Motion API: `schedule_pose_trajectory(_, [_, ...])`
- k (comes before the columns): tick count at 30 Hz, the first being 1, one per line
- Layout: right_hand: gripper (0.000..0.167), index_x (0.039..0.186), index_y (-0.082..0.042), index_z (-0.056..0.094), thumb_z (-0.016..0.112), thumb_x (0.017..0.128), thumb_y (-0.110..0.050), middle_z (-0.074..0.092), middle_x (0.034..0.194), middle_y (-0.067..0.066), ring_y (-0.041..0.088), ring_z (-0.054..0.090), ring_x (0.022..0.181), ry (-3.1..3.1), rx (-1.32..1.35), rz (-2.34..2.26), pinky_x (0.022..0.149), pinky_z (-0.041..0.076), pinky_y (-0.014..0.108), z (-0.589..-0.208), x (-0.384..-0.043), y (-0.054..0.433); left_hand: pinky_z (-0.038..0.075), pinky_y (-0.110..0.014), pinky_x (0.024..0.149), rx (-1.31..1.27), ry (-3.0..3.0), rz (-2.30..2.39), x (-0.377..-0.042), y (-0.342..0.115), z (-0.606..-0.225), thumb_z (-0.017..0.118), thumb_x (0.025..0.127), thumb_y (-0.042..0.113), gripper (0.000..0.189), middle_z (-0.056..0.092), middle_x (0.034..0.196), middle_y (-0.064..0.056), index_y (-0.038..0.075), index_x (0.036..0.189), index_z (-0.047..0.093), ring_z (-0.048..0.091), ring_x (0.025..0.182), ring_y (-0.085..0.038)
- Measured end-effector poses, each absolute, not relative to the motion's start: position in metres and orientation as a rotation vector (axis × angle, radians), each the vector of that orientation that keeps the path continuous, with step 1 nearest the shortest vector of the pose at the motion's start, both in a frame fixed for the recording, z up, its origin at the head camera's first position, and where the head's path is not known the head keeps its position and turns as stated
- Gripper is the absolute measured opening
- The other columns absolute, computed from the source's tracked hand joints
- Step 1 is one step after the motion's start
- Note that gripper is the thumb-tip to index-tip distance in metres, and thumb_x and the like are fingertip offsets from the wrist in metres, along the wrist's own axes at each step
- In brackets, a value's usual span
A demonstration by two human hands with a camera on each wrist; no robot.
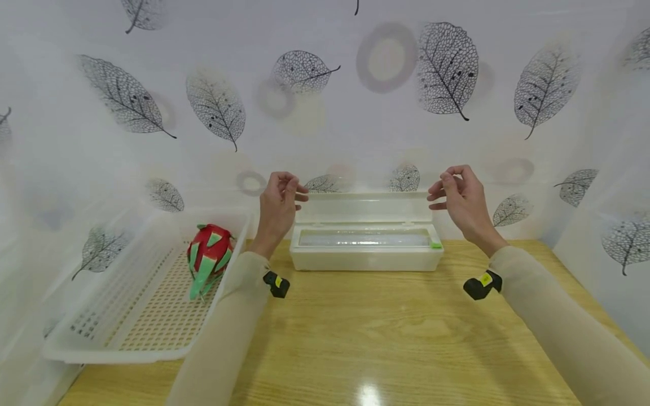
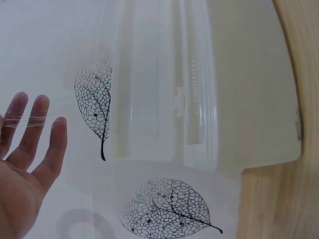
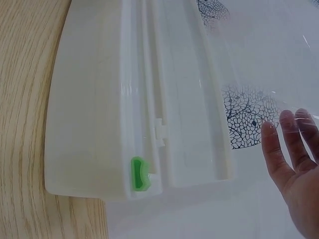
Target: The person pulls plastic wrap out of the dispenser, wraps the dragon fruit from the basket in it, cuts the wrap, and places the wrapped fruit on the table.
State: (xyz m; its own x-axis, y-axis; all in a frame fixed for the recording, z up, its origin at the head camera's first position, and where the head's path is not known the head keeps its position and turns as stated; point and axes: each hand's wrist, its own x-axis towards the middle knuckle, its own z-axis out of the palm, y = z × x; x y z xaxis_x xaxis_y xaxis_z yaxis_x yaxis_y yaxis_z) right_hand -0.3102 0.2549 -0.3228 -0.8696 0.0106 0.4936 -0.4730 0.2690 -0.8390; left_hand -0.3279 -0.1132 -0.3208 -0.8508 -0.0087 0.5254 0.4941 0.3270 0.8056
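Observation:
A white cling film dispenser (image 1: 365, 259) stands at the back of the wooden table with its lid (image 1: 363, 208) raised. Inside lies a shiny clear roll (image 1: 363, 238), and a green slider (image 3: 140, 174) sits at its right end. My left hand (image 1: 278, 206) is raised over the dispenser's left end, thumb and index finger pinching clear cling film (image 2: 27, 121). The film crosses the other fingers. Beyond the right end my right hand (image 1: 462, 203) pinches the film likewise, thumb against index finger. Between the hands the film is nearly invisible against the wall.
On the left stands a white plastic basket (image 1: 117, 356) with a perforated bottom. A red and green dragon fruit (image 1: 210, 254) lies in it, close to my left forearm. Behind everything hangs a pale sheet (image 1: 325, 129) with a leaf print. The wooden table (image 1: 376, 327) extends in front of the dispenser.

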Motion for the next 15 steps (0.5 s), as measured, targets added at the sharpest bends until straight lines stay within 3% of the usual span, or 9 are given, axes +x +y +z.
schedule_pose_trajectory(9, [0.019,0.12,-0.014,0.047,0.042,0.11,-0.029,0.067,0.093,-0.006,0.009,0.07,0.083,-2.136,0.391,1.63,0.071,0.062,0.025,-0.3213,-0.3135,0.2527,0.061,-0.053,0.078,-0.411,-2.151,-1.561,-0.3305,-0.1114,-0.3183,0.043,0.11,0.034,0.033,0.074,0.106,-0.017,0.004,0.121,0.051,0.075,0.09,-0.032])
schedule_pose_trajectory(15, [0.021,0.12,-0.012,0.047,0.041,0.11,-0.029,0.067,0.093,-0.005,0.008,0.07,0.082,-2.135,0.384,1.6,0.071,0.062,0.025,-0.3184,-0.3152,0.2518,0.062,-0.049,0.076,-0.403,-2.136,-1.571,-0.3309,-0.1098,-0.3145,0.043,0.11,0.032,0.03,0.075,0.106,-0.017,0.004,0.12,0.051,0.075,0.09,-0.032])
